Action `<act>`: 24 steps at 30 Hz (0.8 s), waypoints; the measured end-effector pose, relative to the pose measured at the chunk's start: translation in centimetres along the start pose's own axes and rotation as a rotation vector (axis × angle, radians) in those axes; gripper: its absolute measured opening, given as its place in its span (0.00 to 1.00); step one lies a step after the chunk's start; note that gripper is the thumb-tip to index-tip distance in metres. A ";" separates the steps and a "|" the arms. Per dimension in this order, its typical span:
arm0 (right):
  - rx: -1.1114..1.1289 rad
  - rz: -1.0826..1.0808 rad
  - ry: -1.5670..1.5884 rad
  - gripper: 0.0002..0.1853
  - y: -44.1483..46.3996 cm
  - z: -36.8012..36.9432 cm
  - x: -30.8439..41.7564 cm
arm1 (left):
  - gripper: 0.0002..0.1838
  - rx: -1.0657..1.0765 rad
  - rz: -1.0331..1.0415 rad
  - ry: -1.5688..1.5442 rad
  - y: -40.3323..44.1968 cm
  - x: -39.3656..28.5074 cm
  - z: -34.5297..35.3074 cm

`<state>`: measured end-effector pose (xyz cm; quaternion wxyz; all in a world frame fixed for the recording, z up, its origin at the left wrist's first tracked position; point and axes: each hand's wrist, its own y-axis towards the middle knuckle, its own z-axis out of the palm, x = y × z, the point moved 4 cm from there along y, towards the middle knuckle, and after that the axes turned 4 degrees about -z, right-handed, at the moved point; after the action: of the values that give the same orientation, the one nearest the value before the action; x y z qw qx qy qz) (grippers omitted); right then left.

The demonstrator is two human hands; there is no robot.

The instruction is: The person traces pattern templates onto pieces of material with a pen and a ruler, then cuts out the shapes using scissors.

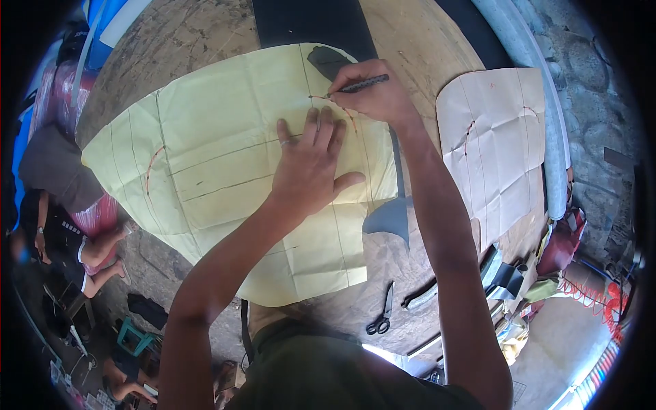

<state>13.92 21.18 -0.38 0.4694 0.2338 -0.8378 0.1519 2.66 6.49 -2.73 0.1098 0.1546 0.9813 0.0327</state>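
Note:
A large yellow paper pattern (225, 130) with ruled dark lines and short red curves lies across the wooden table. My left hand (311, 160) rests flat on it, fingers spread. In my right hand (374, 96) is a dark pen (365, 84), gripped between thumb and fingers near a red curve at the upper right of the paper. The pen's tip is hard to make out beside my fingers. Just behind that hand, a small dark grey piece (326, 63) lies on the paper. Blue-grey material (389, 220) shows from under the right edge.
A second, paler paper pattern (493, 137) lies to the right. Black-handled scissors (383, 314) sit near the table's front edge. A dark sheet (311, 24) extends at the back, and a light-blue roll (550, 157) runs along the right. People sit at the lower left.

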 end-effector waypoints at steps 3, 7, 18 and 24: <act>0.024 -0.018 -0.004 0.05 0.3 0.1 -0.2 | 0.48 -0.004 -0.007 -0.002 0.1 0.1 -0.1; 0.035 -0.048 -0.057 0.06 0.4 -0.1 0.2 | 0.48 -0.008 -0.001 0.000 0.1 0.2 -0.1; 0.049 -0.112 0.059 0.06 1.3 1.0 0.4 | 0.48 -0.022 -0.007 -0.004 0.3 0.2 -0.5; 0.041 -0.097 0.010 0.06 1.4 0.9 0.5 | 0.48 -0.029 -0.003 -0.014 0.3 0.2 -0.3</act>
<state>12.32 21.77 -0.50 0.4754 0.2832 -0.8198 0.1474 2.48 6.85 -2.48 0.1192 0.1516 0.9802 0.0457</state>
